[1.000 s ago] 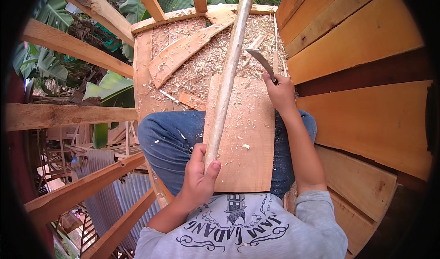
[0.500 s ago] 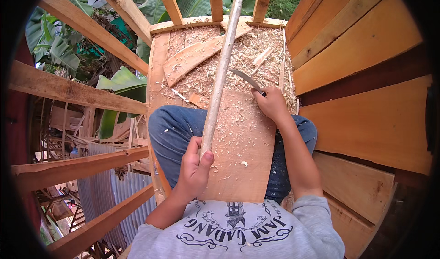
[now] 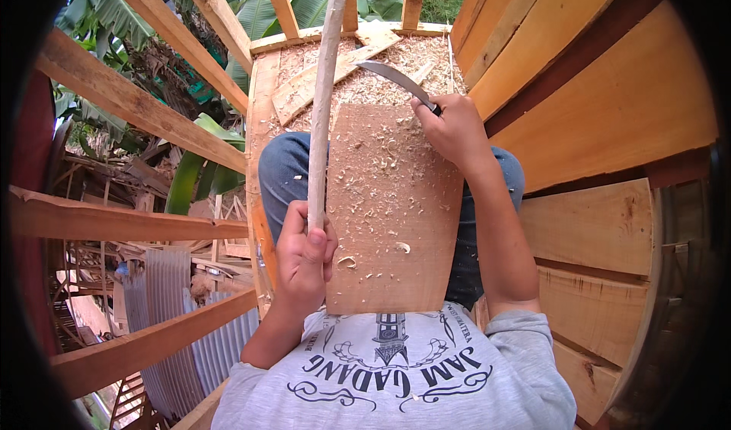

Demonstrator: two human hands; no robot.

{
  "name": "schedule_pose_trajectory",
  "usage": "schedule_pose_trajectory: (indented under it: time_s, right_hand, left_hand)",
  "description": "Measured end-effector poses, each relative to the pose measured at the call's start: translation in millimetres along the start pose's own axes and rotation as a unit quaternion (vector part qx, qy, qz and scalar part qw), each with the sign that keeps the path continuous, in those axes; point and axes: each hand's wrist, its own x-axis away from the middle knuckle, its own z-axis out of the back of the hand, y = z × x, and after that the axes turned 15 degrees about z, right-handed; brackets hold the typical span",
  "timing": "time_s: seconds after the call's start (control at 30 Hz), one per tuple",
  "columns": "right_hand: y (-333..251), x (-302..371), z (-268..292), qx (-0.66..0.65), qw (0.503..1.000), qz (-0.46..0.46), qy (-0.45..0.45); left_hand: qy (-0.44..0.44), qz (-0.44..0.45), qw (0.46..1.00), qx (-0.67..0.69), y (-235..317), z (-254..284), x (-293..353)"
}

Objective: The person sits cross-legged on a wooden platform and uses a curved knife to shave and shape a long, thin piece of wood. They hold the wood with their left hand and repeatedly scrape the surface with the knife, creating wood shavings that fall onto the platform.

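My left hand point(image 3: 303, 251) is closed round the lower end of a long pale wooden stick point(image 3: 324, 102), which rises away from me past the top of the picture. In my right hand point(image 3: 454, 129) is a knife point(image 3: 397, 78) with a curved blade and a dark handle, mostly covered by my fingers. Its blade points left toward the stick, and a gap shows between them. Across my lap lies a flat wooden board point(image 3: 396, 224) sprinkled with curled shavings.
Beyond my knees, shavings point(image 3: 419, 53) cover the plank floor around a loose wooden offcut point(image 3: 304, 87). Wooden rails point(image 3: 129, 228) stand on the left, with corrugated sheets point(image 3: 167, 316) below. Plank walling point(image 3: 586, 224) closes the right side. Banana leaves point(image 3: 285, 7) grow outside.
The stick has shifted left and stands more upright in my left hand. My right hand has raised the knife slightly farther away. The board has tilted up, covering more of the floor.
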Motion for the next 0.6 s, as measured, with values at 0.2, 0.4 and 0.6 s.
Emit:
schedule_pose_trajectory:
  time_s: [0.2, 0.4, 0.6]
  right_hand:
    - [-5.2, 7.2, 9.5, -0.019, 1.000, -0.012, -0.004]
    - [35.8, -6.0, -19.9, -0.076, 0.997, -0.025, 0.011]
    - [66.5, -13.0, -44.5, -0.134, 0.988, -0.074, -0.010]
  left_hand:
    - [-0.061, 0.027, 0.997, 0.041, -0.7, -5.6, -3.0]
    - [-0.128, 0.097, 0.982, 0.103, -19.0, -10.9, -37.1]
    - [-0.088, 0.164, 0.981, 0.048, -31.1, -26.5, -69.7]
